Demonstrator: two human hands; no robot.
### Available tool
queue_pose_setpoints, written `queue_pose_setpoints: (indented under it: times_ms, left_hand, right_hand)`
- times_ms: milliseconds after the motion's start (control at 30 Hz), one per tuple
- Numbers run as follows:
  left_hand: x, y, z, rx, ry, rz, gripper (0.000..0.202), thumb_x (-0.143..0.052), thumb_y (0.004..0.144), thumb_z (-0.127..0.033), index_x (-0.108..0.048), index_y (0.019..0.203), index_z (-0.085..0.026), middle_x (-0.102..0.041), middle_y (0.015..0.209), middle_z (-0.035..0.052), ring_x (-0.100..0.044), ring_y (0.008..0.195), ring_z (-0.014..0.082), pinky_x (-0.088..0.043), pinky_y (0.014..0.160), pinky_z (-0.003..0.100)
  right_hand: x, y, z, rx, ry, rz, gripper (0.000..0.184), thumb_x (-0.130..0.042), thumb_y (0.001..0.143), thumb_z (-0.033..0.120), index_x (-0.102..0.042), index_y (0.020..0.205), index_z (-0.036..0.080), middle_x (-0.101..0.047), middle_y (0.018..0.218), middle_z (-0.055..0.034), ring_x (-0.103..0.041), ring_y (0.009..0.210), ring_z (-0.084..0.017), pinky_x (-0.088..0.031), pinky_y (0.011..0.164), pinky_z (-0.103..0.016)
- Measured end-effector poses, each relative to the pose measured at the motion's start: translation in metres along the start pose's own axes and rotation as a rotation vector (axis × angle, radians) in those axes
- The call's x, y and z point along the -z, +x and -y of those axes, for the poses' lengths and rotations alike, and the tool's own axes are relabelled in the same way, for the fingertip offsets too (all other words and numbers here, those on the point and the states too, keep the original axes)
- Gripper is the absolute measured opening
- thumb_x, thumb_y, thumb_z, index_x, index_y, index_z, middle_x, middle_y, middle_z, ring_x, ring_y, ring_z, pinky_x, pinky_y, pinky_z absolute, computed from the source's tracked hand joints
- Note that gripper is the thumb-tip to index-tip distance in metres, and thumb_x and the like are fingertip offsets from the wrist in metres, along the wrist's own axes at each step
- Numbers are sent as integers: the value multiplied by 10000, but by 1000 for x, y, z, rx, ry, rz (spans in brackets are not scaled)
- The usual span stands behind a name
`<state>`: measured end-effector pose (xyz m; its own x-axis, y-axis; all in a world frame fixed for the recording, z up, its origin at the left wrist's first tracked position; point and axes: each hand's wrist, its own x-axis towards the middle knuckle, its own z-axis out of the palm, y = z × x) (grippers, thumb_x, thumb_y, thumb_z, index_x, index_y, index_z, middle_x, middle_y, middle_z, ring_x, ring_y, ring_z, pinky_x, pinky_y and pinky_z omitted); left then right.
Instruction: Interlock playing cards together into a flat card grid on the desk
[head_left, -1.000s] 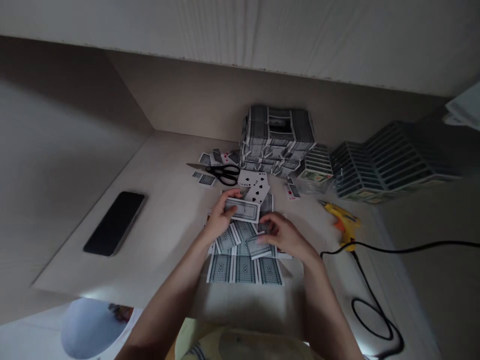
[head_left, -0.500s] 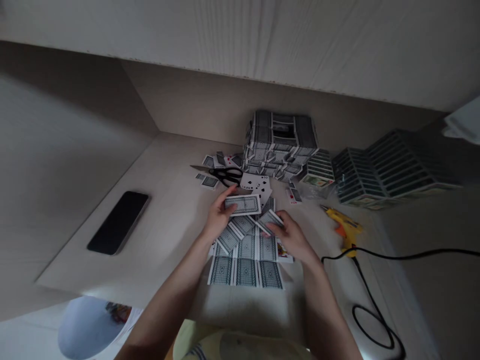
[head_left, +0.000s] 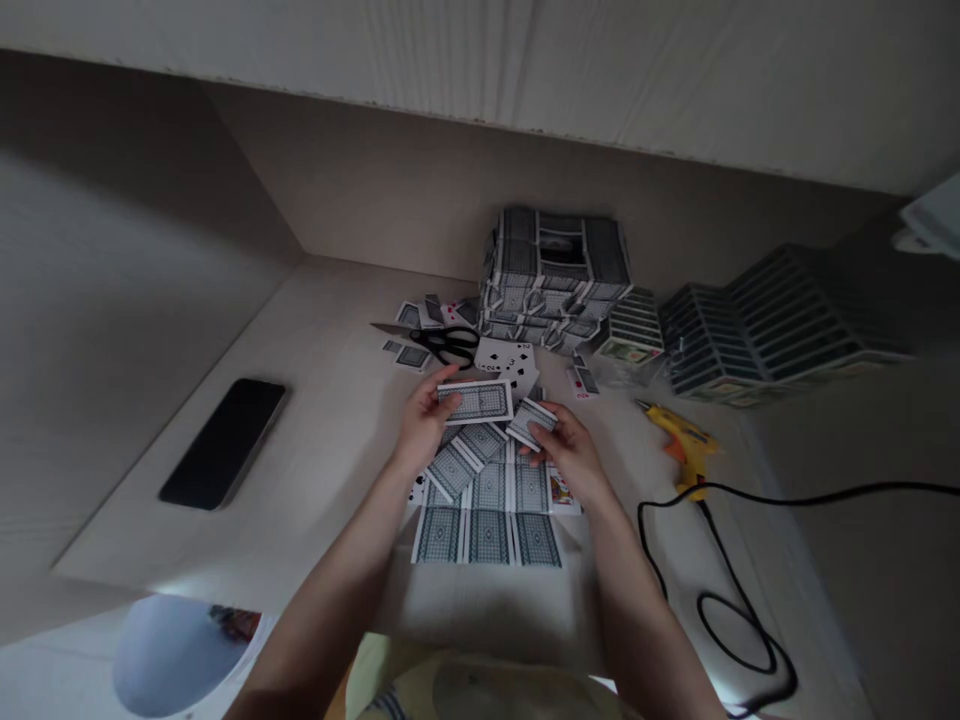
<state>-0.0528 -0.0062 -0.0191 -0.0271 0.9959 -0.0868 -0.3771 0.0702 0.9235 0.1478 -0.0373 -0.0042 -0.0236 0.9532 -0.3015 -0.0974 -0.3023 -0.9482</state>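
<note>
My left hand (head_left: pixel 426 420) is closed on a playing card (head_left: pixel 484 402), held level with its patterned grey-green back up and the thumb on top. In my right hand (head_left: pixel 571 448) is a smaller card piece (head_left: pixel 531 424), tilted and pinched between thumb and fingers; it may be folded or cut. Below both hands lie joined cards (head_left: pixel 489 537) in rows, backs up, with more loose cards (head_left: pixel 454 470) lying across them. Face-up spade cards (head_left: pixel 504 354) lie just beyond my left hand. How many layers each hand holds is hidden.
Black-handled scissors (head_left: pixel 444 342) lie among card scraps (head_left: pixel 411 357). Behind stands a box-like structure of cards (head_left: pixel 556 270), with stacked card packs (head_left: pixel 780 335) to the right. A yellow glue gun (head_left: pixel 686 445) trails a black cord (head_left: pixel 750 660). A phone (head_left: pixel 225 443) lies left; a shelf edge (head_left: pixel 465 120) overhangs.
The view has shifted slightly, so most things appear a little further left and up. Both hands keep hold of their cards, and the right-hand piece has turned a little.
</note>
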Motion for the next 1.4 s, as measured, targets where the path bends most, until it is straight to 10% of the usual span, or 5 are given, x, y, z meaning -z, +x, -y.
queue_pose_setpoints:
  times_ms: [233,600,1067,1400]
  left_hand:
    - [-1,-2,0,2,135,44,447,-659,727,-316,-575,1143,-178,-681,1055,83,-640,961,228,-511,848,387]
    - [-4,-8,-5,154,288,235,419,-565,794,-416,-553,1144,-186,-681,878,72,-656,578,201,-440,356,255]
    - [3,-7,-9,110,421,192,248,-546,817,-410,-603,931,-198,-538,541,-37,-457,349,82,-294,312,194]
    - [5,-3,-4,-100,642,149,254,-560,802,-420,-633,834,-179,-641,784,6,-561,723,147,-423,641,238]
  right_hand:
    - [1,1,-3,23,-46,28,437,-666,691,413,-512,1055,226,-596,840,-8,-584,553,-137,-470,438,-266]
    - [0,6,-13,179,-142,-12,483,-621,735,424,-375,1126,279,-507,857,2,-456,513,-92,-420,438,-246]
    - [0,-1,-4,61,-116,212,512,-665,711,370,-498,1180,252,-576,690,30,-516,515,-118,-464,520,-276]
    - [0,-4,0,-2,-80,271,470,-681,693,370,-517,1113,239,-586,738,31,-522,516,-101,-460,508,-251]
